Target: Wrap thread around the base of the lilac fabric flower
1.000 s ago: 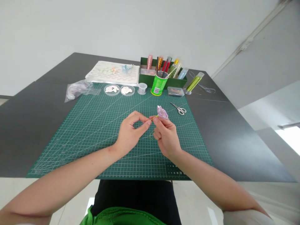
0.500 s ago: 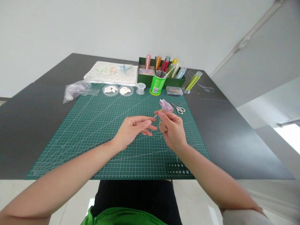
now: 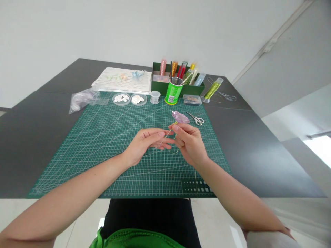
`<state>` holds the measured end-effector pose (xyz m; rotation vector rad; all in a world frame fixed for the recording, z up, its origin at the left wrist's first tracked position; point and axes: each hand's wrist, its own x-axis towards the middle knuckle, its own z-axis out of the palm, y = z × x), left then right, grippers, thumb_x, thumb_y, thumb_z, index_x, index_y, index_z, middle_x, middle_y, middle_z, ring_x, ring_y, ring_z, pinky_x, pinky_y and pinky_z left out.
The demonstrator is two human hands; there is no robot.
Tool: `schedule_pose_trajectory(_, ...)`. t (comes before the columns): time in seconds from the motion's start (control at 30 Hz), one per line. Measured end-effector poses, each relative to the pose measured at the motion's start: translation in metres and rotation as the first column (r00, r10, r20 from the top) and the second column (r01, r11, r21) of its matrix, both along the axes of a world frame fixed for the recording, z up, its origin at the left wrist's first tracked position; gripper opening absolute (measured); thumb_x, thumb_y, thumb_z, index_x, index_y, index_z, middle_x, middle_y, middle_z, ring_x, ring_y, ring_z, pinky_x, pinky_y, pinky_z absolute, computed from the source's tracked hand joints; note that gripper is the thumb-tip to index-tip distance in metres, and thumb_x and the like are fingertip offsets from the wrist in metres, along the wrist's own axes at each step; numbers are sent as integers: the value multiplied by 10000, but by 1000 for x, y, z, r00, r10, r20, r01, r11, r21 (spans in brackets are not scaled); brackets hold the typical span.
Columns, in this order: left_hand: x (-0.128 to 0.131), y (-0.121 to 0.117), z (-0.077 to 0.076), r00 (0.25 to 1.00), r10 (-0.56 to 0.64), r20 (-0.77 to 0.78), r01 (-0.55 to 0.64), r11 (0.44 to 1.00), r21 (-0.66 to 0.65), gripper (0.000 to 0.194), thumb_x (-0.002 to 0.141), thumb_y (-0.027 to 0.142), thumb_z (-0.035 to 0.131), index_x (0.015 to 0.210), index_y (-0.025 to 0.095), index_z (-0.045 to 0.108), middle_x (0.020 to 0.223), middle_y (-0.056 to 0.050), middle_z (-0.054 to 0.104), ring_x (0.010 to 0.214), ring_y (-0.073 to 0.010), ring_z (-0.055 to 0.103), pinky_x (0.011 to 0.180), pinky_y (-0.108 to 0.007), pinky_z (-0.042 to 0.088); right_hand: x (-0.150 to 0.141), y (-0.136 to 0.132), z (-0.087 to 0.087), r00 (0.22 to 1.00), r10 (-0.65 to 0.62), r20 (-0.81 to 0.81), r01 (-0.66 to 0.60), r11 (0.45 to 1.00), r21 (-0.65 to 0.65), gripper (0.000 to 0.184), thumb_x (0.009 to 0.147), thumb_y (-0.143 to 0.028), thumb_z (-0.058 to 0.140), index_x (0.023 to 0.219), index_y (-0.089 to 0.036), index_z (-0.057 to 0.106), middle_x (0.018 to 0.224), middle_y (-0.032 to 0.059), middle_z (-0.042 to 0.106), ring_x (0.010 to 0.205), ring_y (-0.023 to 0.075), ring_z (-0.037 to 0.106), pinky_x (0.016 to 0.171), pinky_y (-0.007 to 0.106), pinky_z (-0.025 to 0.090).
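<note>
Lilac flower (image 3: 180, 117), held over the green mat (image 3: 103, 137), its bloom just beyond the fingertips of your right hand (image 3: 191, 143) — the nearer one, with thumb and finger pinched just below the petals. Its thin, pale stem (image 3: 167, 134) slants down and leftward from that pinch, across the spread fingers of your left hand (image 3: 141, 144) — whether your left thumb presses on it, I can't tell.

A dark grey surface (image 3: 258, 151) carries a green gridded cutting mat (image 3: 103, 137), white stack (image 3: 124, 88) and clear plastic bag (image 3: 82, 100).
</note>
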<state>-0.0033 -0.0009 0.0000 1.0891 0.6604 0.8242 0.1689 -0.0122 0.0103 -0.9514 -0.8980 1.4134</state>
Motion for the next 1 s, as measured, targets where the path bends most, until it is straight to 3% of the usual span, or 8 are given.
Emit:
schedule_pose_trajectory(0.1,1,0,-1,1000,5,-6,-5,1000,14,350,884,437,752,1104,167,788,992,-100,828,800,-166,777,730,-249,576,-2,-1,-2,999,48,12,-48,999,-4,228,705,-416,867,758,-201,812,604,-20,637,406,9,213,376,217,123)
schedule_pose_trajectory(0.37,3,0,1,997,32,-76,-26,997,75,301,870,452,766,929,156,777,928,-84,830,714,-137,756,679,-227,576,-2,-3,-5,996,14,88,-19,998,61,172,720,-388,865,744,-222,825,523,-31,577,425,36,286,381,206,171)
schedule_pose_trajectory(0.63,2,-2,6,986,57,-156,-32,986,161,307,890,466,727,938,168,781,900,-76,828,628,-133,733,597,-226,572,-1,-4,-2,998,23,65,-26,999,43,174,727,-399,852,747,-228,826,674,8,706,418,23,262,370,211,160)
schedule_pose_trajectory(0.77,4,-4,4,988,81,-133,-56,981,184,361,909,491,699,1029,161,779,963,-96,826,725,-162,762,678,-262,603,-1,-4,-2,997,20,77,-23,999,32,189,710,-404,867,739,-222,826,542,-26,598,423,33,259,376,211,170)
schedule_pose_trajectory(0.87,4,-3,4,985,129,-112,-108,978,179,324,888,467,732,959,153,773,911,-87,823,756,-164,761,694,-255,596,-1,-4,-4,995,9,95,-13,999,40,180,717,-395,872,755,-223,837,462,-57,483,416,33,243,381,207,163)
schedule_pose_trajectory(1.0,3,-2,4,984,144,-103,-127,980,155,279,856,428,772,854,151,739,875,-76,822,745,-160,757,692,-256,592,-4,-4,-7,996,5,89,-9,999,43,174,730,-398,864,778,-231,844,499,-44,534,414,32,257,376,209,162)
